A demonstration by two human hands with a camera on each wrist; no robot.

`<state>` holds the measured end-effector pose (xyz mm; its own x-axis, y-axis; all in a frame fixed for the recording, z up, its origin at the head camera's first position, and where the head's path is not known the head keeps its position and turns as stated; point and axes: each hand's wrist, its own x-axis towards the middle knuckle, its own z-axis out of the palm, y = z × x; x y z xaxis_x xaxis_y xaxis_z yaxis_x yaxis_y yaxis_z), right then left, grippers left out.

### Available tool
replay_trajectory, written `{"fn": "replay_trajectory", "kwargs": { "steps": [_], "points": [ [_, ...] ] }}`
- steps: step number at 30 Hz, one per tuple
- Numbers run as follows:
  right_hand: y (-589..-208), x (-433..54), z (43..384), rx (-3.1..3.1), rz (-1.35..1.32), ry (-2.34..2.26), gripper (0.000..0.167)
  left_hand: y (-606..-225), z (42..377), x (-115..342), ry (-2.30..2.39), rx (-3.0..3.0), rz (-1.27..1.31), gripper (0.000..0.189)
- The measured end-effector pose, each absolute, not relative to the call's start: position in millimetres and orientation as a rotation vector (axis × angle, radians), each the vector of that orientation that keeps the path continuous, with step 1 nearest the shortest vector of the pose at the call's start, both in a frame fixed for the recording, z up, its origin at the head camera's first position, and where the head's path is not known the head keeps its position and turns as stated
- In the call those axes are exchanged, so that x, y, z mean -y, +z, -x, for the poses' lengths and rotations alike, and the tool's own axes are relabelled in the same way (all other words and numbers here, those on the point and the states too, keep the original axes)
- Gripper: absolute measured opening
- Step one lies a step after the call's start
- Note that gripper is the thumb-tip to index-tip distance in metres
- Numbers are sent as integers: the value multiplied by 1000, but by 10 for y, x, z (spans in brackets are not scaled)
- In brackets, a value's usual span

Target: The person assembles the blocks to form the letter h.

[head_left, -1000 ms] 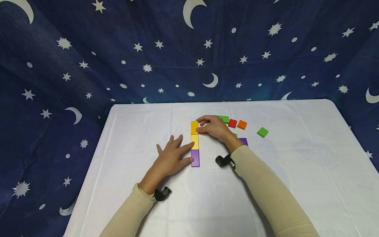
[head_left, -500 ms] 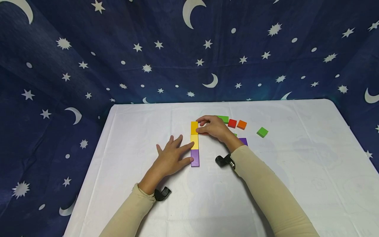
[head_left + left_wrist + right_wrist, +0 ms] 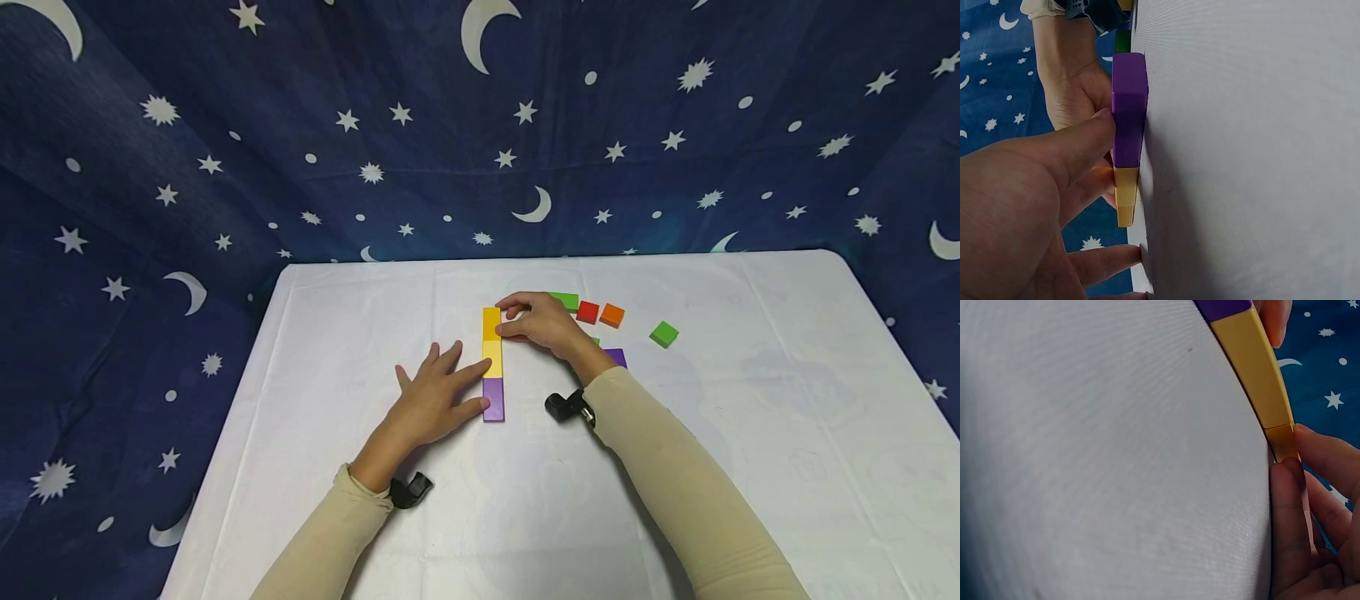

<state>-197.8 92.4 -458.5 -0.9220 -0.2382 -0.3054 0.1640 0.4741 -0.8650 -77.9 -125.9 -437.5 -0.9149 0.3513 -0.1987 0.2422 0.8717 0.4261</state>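
Observation:
Three blocks stand end to end in a straight row on the table: a light purple block (image 3: 493, 400) nearest, a pale yellow block (image 3: 492, 360) in the middle and a deeper yellow block (image 3: 491, 323) farthest. My left hand (image 3: 431, 402) lies left of the row with fingers spread; its thumb touches the purple block and its index finger the pale yellow one. From the right, my right hand (image 3: 547, 323) pinches the deeper yellow block at its far end, thumb on the near side. In the right wrist view, fingertips (image 3: 1288, 472) meet that block's end.
Right of the row lie a green block (image 3: 565, 302), a red block (image 3: 588, 312), an orange block (image 3: 612, 316), another green block (image 3: 663, 334) and a dark purple block (image 3: 616, 357) partly behind the right forearm. A starry dark blue cloth (image 3: 420, 192) hangs behind the white table (image 3: 345, 317).

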Motion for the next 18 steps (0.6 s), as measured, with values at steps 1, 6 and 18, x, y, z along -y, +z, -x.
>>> {"fn": "replay_trajectory", "kwargs": {
  "steps": [1, 6, 18],
  "points": [
    [-4587, -925, 1978, -2340, 64, -1434, 40, -4380, 780, 1261, 579, -2773, -449, 59],
    [-4587, -925, 1975, -2344, 83, -1434, 40, -4386, 780, 1267, 582, -2775, -454, 60],
    [-4581, -921, 1963, -2351, 90, -1428, 40, -4399, 783, 1286, 588, -2777, -479, 59]
  ]
}}
